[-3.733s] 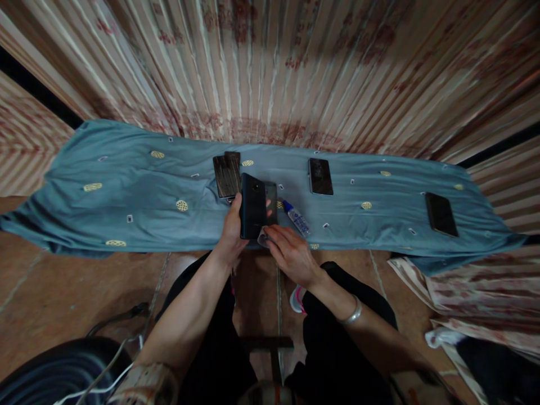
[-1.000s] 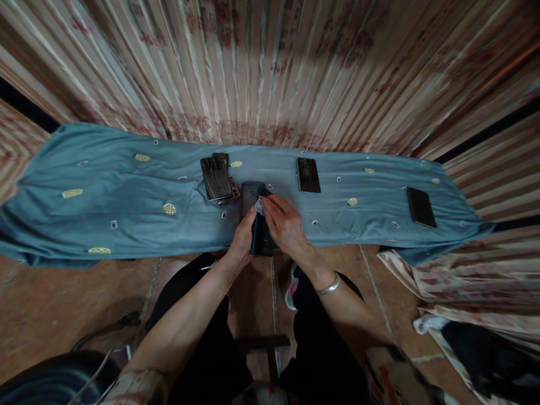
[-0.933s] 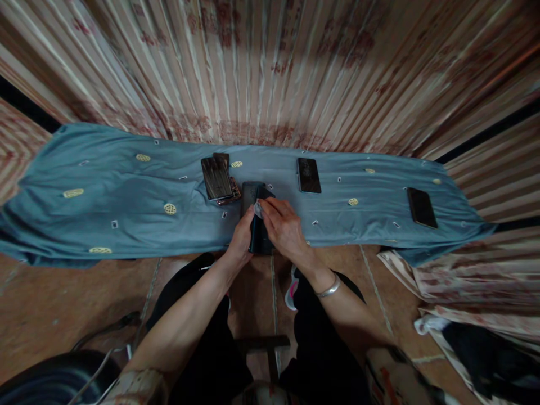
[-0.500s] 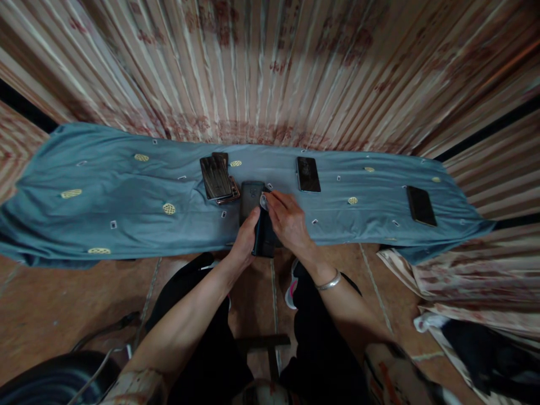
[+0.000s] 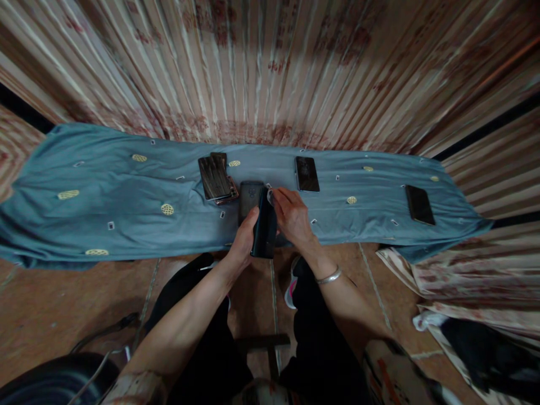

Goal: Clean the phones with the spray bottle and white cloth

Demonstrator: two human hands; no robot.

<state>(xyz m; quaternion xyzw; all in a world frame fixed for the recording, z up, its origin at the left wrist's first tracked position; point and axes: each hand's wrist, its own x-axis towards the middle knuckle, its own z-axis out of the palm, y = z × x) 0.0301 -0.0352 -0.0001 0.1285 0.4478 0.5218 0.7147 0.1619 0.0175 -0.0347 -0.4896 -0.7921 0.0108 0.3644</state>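
Observation:
My left hand [image 5: 243, 239] is closed on a dark smartphone [image 5: 264, 230], its thumb along the left edge. The phone is tilted over the table's near edge. In the pinched fingers of my right hand [image 5: 294, 216] is a small white wipe [image 5: 270, 196], at the phone's upper right edge. Just behind, a dark phone case or phone [image 5: 249, 196] lies on the cloth, partly covered by the held phone. To its left sits a small stack of phones [image 5: 215, 178], the top one with a glossy, reflecting face.
A blue-grey cloth [image 5: 135, 197] with yellow pineapple prints covers the long narrow table. One black phone [image 5: 307, 174] lies right of centre, another phone [image 5: 420, 205] farther right. Pleated curtains [image 5: 270, 73] hang behind. A round black object [image 5: 59, 377] stands on the floor at lower left.
My right hand has shifted slightly right with the white wipe, from the phone's upper face to its right edge. More of the phone's surface now shows. My left hand keeps its hold.

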